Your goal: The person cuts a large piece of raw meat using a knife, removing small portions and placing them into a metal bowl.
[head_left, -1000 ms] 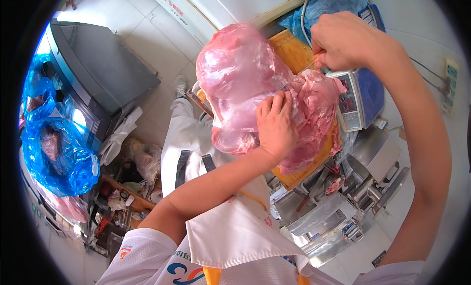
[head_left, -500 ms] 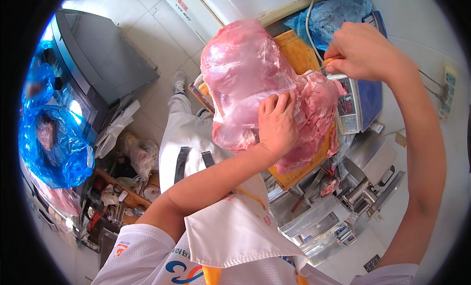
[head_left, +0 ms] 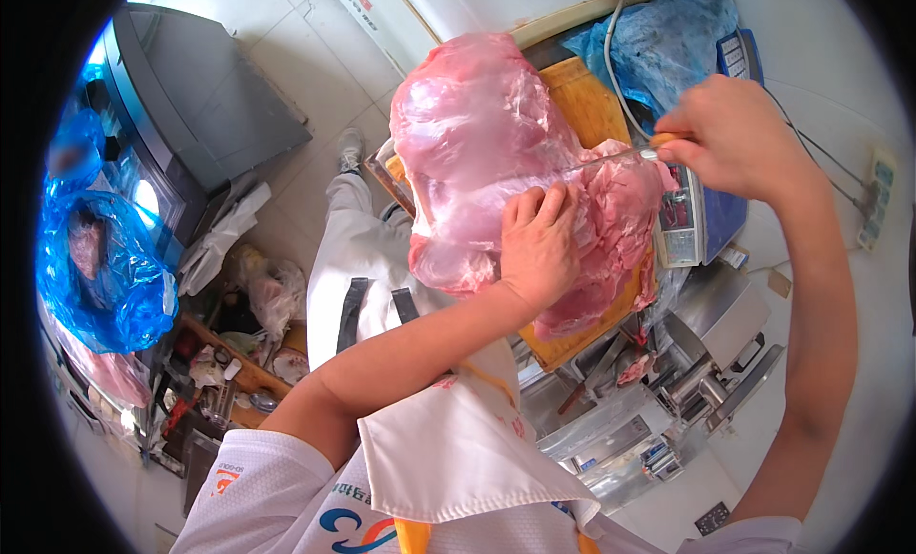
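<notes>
Large piece of raw meat (head_left: 477,115) on a wooden board (head_left: 587,101), seen from above. The meat lies in front of the person, overlapping much of the board. The right hand (head_left: 727,139) has its grip closed around the orange handle of a knife (head_left: 615,157); the blade slants leftward across the meat, toward the left hand (head_left: 540,247). The left hand rests on the meat with fingers bent and slightly apart; whether its grip pinches the flesh cannot be told.

Containers: at the far left, an open blue plastic bag (head_left: 129,320) holds a dark reddish lump (head_left: 86,247). Above it, a second blue bag (head_left: 74,139) surrounds a dark, blurred object. Lower left, a clear plastic bag (head_left: 272,301) has pale contents, too indistinct to identify, near a wooden tray (head_left: 202,334) of mixed small objects. Upper right, a crumpled blue bag (head_left: 658,39) lies beyond the board; its contents cannot be seen. A weighing scale (head_left: 727,218) stands just beside the meat at right. Below the board, a small meat scrap (head_left: 634,368) lies among metal equipment (head_left: 701,387).
</notes>
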Motion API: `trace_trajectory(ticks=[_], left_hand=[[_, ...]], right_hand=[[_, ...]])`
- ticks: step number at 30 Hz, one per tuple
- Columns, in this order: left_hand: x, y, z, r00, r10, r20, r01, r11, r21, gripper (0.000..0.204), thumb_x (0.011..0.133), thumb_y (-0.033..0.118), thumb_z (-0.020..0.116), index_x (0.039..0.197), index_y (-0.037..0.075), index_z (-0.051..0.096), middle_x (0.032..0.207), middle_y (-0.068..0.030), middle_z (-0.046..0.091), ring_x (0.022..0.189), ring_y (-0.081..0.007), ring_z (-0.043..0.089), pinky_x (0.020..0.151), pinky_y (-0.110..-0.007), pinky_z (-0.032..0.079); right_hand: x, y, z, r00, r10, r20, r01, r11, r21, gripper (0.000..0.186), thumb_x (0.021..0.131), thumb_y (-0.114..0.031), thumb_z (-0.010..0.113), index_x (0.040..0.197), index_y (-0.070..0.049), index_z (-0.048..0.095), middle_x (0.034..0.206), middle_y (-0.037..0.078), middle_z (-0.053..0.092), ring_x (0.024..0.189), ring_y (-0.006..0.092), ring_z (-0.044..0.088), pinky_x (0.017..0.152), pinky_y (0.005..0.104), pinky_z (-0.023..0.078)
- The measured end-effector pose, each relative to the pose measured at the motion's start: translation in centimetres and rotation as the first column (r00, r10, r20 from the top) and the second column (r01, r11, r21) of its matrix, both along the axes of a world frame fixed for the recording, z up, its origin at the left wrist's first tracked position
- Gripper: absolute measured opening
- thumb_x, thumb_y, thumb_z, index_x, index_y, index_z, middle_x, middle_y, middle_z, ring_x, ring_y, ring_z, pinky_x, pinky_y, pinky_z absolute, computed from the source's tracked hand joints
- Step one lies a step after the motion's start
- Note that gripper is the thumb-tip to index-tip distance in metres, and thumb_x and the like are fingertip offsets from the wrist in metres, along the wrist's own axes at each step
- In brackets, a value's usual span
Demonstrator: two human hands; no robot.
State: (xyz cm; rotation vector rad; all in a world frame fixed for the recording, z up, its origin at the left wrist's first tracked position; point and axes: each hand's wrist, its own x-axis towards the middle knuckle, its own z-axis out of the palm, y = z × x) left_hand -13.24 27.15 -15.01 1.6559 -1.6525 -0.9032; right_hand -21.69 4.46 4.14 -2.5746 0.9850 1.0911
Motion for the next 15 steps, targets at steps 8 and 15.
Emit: trace_trajectory(ticks=[8, 15], left_hand=[[-0.1, 0.2, -0.3, 1.000, -0.001, -0.015, 0.001, 1.000, -0.022, 0.063, 0.075, 0.014, 0.068, 0.136, 0.002, 0.059, 0.130, -0.0091, 0.055, 0.121, -0.0313, 0.052, 0.108, -0.046, 0.041], [-0.1, 0.3, -0.1, 1.000, -0.016, -0.004, 0.016, 0.999, -0.035, 0.062, 0.074, 0.011, 0.068, 0.134, 0.001, 0.060, 0.130, -0.0086, 0.056, 0.121, -0.0312, 0.052, 0.107, -0.046, 0.042]], right_hand=[[-2.7, 0.6, -1.4, 0.991, -0.120, -0.066, 0.118, 0.992, -0.035, 0.020, 0.086, -0.025, 0.077, 0.080, -0.006, 0.079, 0.073, 0.016, 0.070, 0.078, 0.0374, 0.069, 0.073, 0.0478, 0.054], [-2.7, 3.4, 0.6, 0.987, -0.083, 0.138, 0.095, 0.992, -0.079, 0.017, 0.090, -0.024, 0.072, 0.087, -0.010, 0.080, 0.079, 0.016, 0.071, 0.080, 0.0375, 0.069, 0.074, 0.0487, 0.054]])
